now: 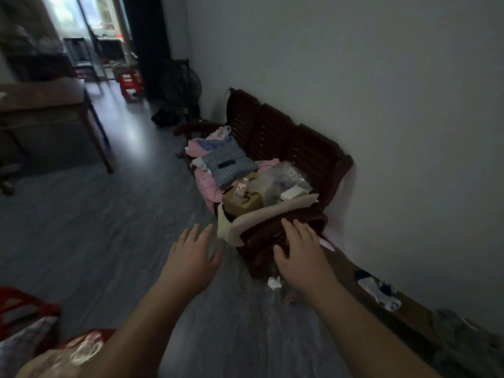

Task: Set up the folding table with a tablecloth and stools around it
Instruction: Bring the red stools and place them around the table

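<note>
Both my hands are stretched out over the grey floor in front of a dark wooden bench (275, 132) that stands against the white wall. My left hand (192, 255) is open with fingers spread and holds nothing. My right hand (300, 246) is also open, hovering over the bench's near armrest (261, 238); contact is unclear. A pale folded cloth (261, 216) lies across the near end of the bench. Red plastic stools (131, 83) stand far back near the window. More red plastic (24, 306) shows at the bottom left. No folding table is recognisable.
The bench is piled with a checked pillow (229, 165), pink cloth (210, 186), a cardboard box (242, 203) and plastic bags (281, 178). A wooden table (54, 110) stands at left, a fan (180, 83) at the back. Scraps of paper (274, 282) lie on the floor.
</note>
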Available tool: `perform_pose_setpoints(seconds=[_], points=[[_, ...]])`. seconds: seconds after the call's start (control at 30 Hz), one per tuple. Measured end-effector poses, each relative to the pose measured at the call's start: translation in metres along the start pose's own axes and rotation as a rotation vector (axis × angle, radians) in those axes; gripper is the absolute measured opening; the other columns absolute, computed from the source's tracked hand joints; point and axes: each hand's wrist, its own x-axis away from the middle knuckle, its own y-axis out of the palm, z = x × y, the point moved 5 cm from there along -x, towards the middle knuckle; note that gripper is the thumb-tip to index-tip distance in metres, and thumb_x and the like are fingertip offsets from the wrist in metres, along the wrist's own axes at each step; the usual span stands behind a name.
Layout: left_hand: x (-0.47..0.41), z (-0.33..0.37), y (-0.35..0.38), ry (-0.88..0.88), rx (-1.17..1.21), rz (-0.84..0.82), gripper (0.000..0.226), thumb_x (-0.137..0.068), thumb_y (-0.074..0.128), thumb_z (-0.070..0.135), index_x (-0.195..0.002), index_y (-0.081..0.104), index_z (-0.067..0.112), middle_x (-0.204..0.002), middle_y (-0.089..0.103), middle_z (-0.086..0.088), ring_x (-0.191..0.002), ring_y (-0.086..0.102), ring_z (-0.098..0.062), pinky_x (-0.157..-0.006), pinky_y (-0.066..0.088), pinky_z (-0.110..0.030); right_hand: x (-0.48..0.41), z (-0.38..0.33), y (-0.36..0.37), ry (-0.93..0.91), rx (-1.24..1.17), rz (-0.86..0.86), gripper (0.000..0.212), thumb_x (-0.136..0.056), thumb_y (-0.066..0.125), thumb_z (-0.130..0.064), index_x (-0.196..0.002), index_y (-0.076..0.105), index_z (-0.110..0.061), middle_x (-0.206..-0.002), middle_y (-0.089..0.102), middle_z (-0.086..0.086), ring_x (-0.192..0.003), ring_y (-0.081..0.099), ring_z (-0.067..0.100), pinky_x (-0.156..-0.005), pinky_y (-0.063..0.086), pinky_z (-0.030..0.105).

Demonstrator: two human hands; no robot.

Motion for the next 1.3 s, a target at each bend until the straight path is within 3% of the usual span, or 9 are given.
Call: perform_pose_setpoints(seconds=[0.17, 0.4, 0.6, 0.73, 0.8, 1.1, 1.3], points=[[-0.030, -0.054, -0.015, -0.176, 0.014, 0.047, 0.071, -0.098, 0.043, 0.053, -0.158, 0.013, 0.028, -0.166, 0.013, -0.007, -0.152, 0.011, -0.028, -0.123, 0.018, -0.045, -0.073, -0.051, 0.038, -0.177, -0.003, -0.093, 0.065, -0.095, 0.046, -0.043, -0.154, 0.029, -0.019, -0.158, 0.029, 0.006, -0.147, 0.018, 0.024, -0.120, 0.014, 0.035], [-0.037, -0.190, -0.043, -0.453, 0.047, 0.149, 0.071, -0.097, 0.046, 0.051, -0.158, 0.018, 0.026, -0.165, 0.017, -0.010, -0.151, 0.016, -0.030, -0.122, 0.019, -0.042, -0.144, -0.171, 0.132, -0.405, -0.006, -0.288, 0.066, -0.097, 0.049, -0.039, -0.156, 0.023, -0.021, -0.161, 0.024, 0.009, -0.149, 0.015, 0.026, -0.123, 0.012, 0.039], [-0.012, -0.319, -0.066, -0.685, 0.047, 0.184, 0.072, -0.097, 0.047, 0.049, -0.157, 0.022, 0.020, -0.162, 0.023, -0.015, -0.147, 0.024, -0.035, -0.120, 0.022, -0.043, -0.165, -0.305, 0.218, -0.594, 0.024, -0.429, 0.069, -0.094, 0.044, -0.044, -0.156, 0.025, -0.020, -0.161, 0.025, 0.009, -0.149, 0.015, 0.027, -0.122, 0.019, 0.043], [0.013, -0.386, -0.089, -0.785, 0.021, 0.218, 0.074, -0.091, 0.038, 0.055, -0.154, 0.030, 0.018, -0.156, 0.034, -0.017, -0.140, 0.035, -0.037, -0.115, 0.031, -0.046, -0.158, -0.396, 0.270, -0.725, 0.022, -0.548, 0.068, -0.097, 0.045, -0.042, -0.157, 0.019, -0.023, -0.163, 0.018, 0.004, -0.151, 0.009, 0.024, -0.122, 0.018, 0.044], [0.035, -0.413, -0.098, -0.878, 0.064, 0.278, 0.068, -0.095, 0.045, 0.049, -0.153, 0.031, 0.017, -0.157, 0.033, -0.017, -0.143, 0.032, -0.036, -0.116, 0.030, -0.048, -0.147, -0.434, 0.291, -0.812, 0.023, -0.605, 0.067, -0.098, 0.046, -0.041, -0.157, 0.018, -0.024, -0.164, 0.017, 0.003, -0.151, 0.007, 0.023, -0.122, 0.017, 0.043], [0.155, -0.470, -0.082, -1.358, 0.143, 0.448, 0.069, -0.097, 0.045, 0.048, -0.156, 0.023, 0.021, -0.161, 0.025, -0.014, -0.148, 0.022, -0.032, -0.118, 0.026, -0.050, -0.086, -0.559, 0.380, -1.221, -0.018, -0.844, 0.064, -0.095, 0.054, -0.035, -0.152, 0.032, -0.018, -0.157, 0.032, 0.010, -0.147, 0.021, 0.027, -0.121, 0.021, 0.043], [0.177, -0.459, -0.055, -1.658, 0.185, 0.544, 0.072, -0.095, 0.046, 0.050, -0.156, 0.023, 0.020, -0.161, 0.025, -0.016, -0.148, 0.023, -0.034, -0.118, 0.026, -0.051, -0.066, -0.592, 0.426, -1.458, -0.027, -1.046, 0.062, -0.096, 0.049, -0.037, -0.153, 0.027, -0.026, -0.160, 0.027, 0.001, -0.149, 0.016, 0.021, -0.121, 0.022, 0.046]])
